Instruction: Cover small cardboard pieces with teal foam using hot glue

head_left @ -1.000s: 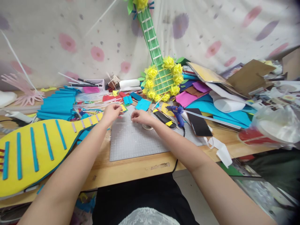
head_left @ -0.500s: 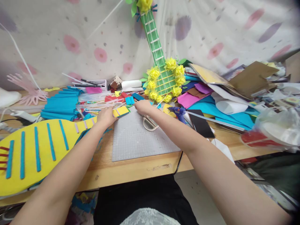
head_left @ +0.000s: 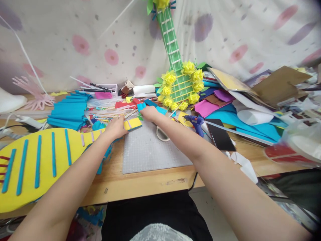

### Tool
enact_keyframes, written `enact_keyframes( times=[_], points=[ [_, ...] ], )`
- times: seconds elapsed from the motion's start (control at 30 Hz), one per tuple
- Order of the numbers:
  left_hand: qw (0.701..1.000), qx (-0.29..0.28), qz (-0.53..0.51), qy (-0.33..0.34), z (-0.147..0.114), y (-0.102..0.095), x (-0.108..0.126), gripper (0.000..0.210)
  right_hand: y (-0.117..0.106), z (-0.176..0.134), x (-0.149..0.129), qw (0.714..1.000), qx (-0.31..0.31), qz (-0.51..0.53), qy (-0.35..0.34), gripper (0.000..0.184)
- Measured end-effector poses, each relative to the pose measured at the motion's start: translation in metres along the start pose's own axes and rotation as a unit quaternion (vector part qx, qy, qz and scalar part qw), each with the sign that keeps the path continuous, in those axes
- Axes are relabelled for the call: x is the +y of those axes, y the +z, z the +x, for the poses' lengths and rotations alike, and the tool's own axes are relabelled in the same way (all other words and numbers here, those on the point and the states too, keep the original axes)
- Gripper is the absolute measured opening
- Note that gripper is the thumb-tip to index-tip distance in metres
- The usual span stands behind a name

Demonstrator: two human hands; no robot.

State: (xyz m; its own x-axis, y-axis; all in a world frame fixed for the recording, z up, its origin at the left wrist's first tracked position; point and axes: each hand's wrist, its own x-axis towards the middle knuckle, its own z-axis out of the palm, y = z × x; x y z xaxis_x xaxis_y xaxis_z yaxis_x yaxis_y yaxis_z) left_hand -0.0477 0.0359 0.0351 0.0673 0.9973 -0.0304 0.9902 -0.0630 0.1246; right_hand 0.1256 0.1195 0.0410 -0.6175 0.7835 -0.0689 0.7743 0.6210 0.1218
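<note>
A yellow guitar-shaped craft piece with blue and pale purple strips lies on the left of the table. My left hand is closed around its narrow neck, whose yellow end sticks out past the fingers. Beyond that end, my right hand reaches into paper scraps beside a small blue paper piece. Its fingertips are hidden, so I cannot tell whether they grip anything. Under my right forearm, a roll of tape rests on the grey cutting mat.
A green guitar-shaped craft with yellow paper flowers leans against the curtain. To the right are a blue glue gun, a phone, stacked coloured paper and a red-and-white bucket. Blue crepe paper lies at left.
The whole view has shifted, so the scene sits slightly further right. My right hand has moved a little left towards the blue paper piece. My left hand keeps its hold on the neck.
</note>
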Motion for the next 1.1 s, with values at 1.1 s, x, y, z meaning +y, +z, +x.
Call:
enact_keyframes(
  times=[1.1],
  points=[
    [0.994,0.060,0.025,0.091,0.014,0.011,0.024,0.067,0.031,0.005,0.040,0.981,0.075,0.069,0.165,0.054]
  ],
)
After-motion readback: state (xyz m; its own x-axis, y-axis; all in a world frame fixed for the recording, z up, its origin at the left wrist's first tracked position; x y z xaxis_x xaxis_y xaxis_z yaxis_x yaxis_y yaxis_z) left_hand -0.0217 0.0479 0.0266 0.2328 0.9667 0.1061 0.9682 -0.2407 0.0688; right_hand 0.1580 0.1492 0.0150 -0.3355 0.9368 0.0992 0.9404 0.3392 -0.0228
